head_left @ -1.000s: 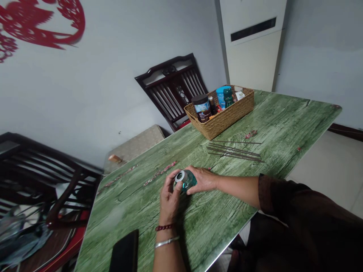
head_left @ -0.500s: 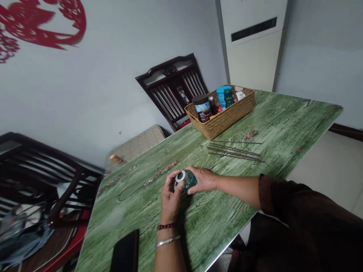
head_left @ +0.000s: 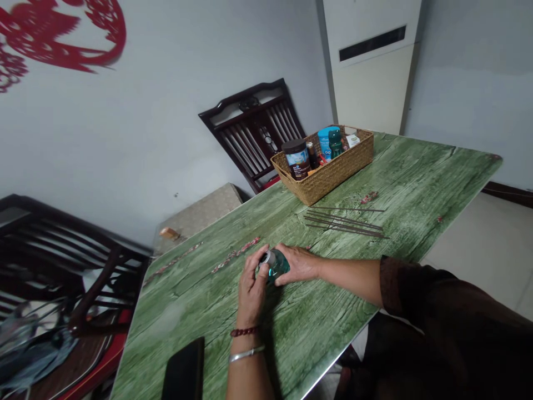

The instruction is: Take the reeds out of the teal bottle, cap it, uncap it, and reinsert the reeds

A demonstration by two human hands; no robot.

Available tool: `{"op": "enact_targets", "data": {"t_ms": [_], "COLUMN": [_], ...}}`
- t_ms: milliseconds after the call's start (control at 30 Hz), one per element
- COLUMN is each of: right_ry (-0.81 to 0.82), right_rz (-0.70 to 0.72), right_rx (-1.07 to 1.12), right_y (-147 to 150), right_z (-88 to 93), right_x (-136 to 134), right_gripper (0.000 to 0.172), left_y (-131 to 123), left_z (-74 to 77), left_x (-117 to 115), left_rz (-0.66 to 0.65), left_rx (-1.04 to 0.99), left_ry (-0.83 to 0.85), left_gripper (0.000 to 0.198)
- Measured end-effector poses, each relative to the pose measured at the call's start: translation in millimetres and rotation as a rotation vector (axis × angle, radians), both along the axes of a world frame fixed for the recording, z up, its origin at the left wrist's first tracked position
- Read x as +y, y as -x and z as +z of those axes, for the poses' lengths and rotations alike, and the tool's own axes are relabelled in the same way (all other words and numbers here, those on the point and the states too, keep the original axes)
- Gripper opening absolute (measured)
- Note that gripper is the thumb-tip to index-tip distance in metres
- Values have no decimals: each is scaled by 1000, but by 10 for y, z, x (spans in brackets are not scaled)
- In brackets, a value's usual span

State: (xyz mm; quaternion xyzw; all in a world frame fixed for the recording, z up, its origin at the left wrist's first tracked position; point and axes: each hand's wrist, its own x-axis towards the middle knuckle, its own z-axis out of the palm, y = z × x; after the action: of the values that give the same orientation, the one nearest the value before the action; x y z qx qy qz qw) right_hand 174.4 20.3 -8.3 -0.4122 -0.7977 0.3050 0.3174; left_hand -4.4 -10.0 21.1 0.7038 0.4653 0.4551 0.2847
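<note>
A small glass bottle (head_left: 278, 264) of teal liquid with a silver metal neck lies on its side between my hands, just above the green wood-print table (head_left: 195, 303). My left hand (head_left: 252, 289) wraps its fingers over the neck end, hiding most of the opening. My right hand (head_left: 297, 265) cups the rounded glass body from the other side. A red beaded bracelet and a silver bangle sit on my left wrist.
A woven basket (head_left: 322, 172) of jars and bottles stands at the table's far end. Several thin dark reed sticks (head_left: 343, 222) lie nearer, and a black phone (head_left: 184, 369) lies at the near edge. Dark wooden chairs stand beyond the table's edges.
My left fingers have slid over the bottle's neck and now cover the white-rimmed opening that showed before. The bottle has turned slightly between my hands.
</note>
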Motion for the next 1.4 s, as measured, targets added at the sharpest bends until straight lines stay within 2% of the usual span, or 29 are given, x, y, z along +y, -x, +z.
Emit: {"op": "enact_targets", "data": {"t_ms": [200,367,500,567,667,700,767,833,867,967,1033,1067,1167,1233,1333,1400], "right_ry": [6,12,24,23,21,24,30,29,29,35,36,38,40,36,27,28], "right_rz": [11,4,4,15,21,15,4,7,13,39,35,27,9,17,38,28], "right_rx": [51,47,31,37,47,48,47,50,56,80,73,63,41,53,75,66], "right_y": [-2,-1,4,7,4,1,-3,-5,-5,-2,-2,-2,-6,-8,-6,-3], "right_z": [-9,16,18,9,4,5,9,9,8,5,13,19,35,33,14,2], "right_x": [0,-7,2,9,10,8,4,4,5,11,9,6,-4,-5,2,6], "right_gripper": [79,78,76,76,76,76,77,79,79,79,78,77,76,78,79,77], "left_y": [13,12,-8,-26,-44,-43,-34,-22,-20,-28,-39,-43,-48,-52,-67,-73], "left_z": [25,52,49,26,14,23,52,77,81,62,49,50,77,93,101,108], "left_x": [-17,-36,-10,14,16,5,-25,-42,-41,-11,2,1,-24,-33,-24,-23], "left_rz": [30,-14,-55,10,139,126,14,-93,-101,27,123,128,-32,-105,37,107], "left_rx": [-9,17,98,135,136,124,78,17,-9,-13,32,44,1,-22,40,71], "left_ry": [23,27,-107,-178,-169,-141,-64,4,17,-47,-98,-97,-7,4,-116,-128], "left_gripper": [42,41,45,50,50,48,45,48,52,66,65,61,54,60,73,71]}}
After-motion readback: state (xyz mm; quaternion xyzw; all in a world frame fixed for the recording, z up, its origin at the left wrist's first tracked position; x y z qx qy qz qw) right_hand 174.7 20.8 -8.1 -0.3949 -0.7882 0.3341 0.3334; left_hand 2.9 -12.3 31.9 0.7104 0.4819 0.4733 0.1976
